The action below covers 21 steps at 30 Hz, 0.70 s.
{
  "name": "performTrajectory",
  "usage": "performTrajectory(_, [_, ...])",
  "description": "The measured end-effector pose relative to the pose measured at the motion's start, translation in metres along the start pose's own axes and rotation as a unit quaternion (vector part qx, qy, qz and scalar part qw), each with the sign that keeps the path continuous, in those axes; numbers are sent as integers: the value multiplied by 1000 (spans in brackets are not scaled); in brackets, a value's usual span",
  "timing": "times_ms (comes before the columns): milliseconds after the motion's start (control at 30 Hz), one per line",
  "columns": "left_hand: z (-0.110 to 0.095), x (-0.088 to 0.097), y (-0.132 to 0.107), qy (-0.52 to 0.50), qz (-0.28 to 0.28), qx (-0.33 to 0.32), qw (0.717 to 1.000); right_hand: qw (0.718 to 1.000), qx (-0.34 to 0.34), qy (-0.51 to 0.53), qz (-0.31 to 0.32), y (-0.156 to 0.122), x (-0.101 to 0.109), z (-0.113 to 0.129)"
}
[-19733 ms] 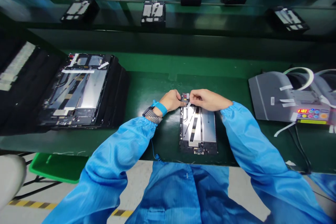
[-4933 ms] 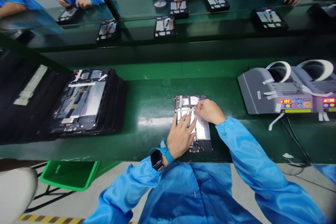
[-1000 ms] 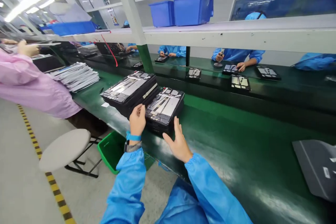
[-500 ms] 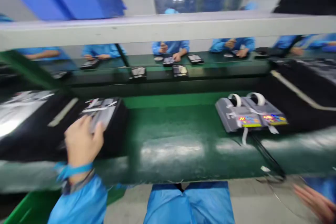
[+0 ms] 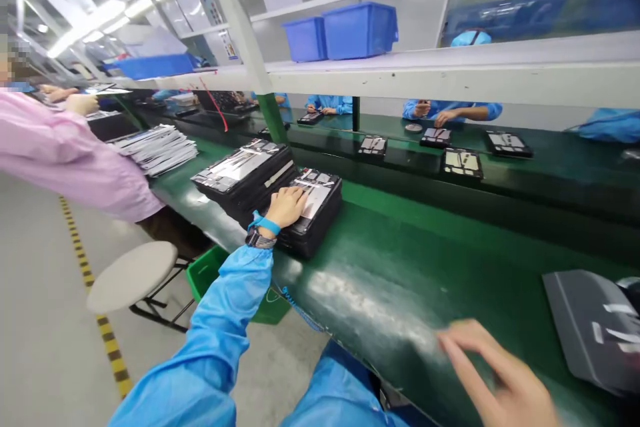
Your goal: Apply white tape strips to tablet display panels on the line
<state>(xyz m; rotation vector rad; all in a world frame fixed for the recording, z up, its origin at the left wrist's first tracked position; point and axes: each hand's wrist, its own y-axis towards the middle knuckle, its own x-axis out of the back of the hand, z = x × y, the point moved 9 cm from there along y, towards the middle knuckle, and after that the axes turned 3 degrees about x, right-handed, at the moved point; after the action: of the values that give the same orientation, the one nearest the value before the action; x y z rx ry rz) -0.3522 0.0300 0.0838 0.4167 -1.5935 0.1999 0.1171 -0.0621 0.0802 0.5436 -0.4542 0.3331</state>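
Observation:
My left hand rests palm down, fingers slightly curled, on the top tablet chassis of a black stack on the green bench. A blue wrist strap and a watch sit on that wrist. My right hand hovers low at the right over the bench's near edge, blurred, fingers stretched out, holding nothing. A second, taller stack of chassis lies just left of the first.
A grey tape dispenser sits at the far right. A person in a pink coat stands at the left by a pile of sheets. A stool and a green bin stand below. Workers in blue sit across the belt; blue bins are on the shelf.
The camera swung right and back to the left. My left hand has settled flat on the near stack. My right hand has left the stack and moved off to the lower right.

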Motion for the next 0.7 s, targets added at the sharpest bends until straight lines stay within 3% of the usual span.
performTrajectory(100, [6,-1,5,-7,-11,-18,1000,998,51,4,40,130,-70,26])
performTrajectory(167, [6,0,7,-8,-21,-33,999,995,64,-37,72,217,-128,34])
performTrajectory(233, [5,2,7,-8,-27,-46,999,989,26,-77,124,288,-186,29])
performTrajectory(300, [5,2,7,-8,-30,-54,998,983,-19,-85,162,337,-232,21])
performTrajectory(367, [5,3,6,-8,-33,-62,998,977,-41,-88,191,369,-267,16])
performTrajectory(467, [5,3,6,-7,-38,-68,997,966,-63,-96,230,392,-303,8])
performTrajectory(567, [6,3,5,-11,-41,-68,997,957,-94,-111,250,401,-320,1])
performTrajectory(700, [6,3,4,-28,-38,-70,996,947,-122,-129,266,403,-326,-1])
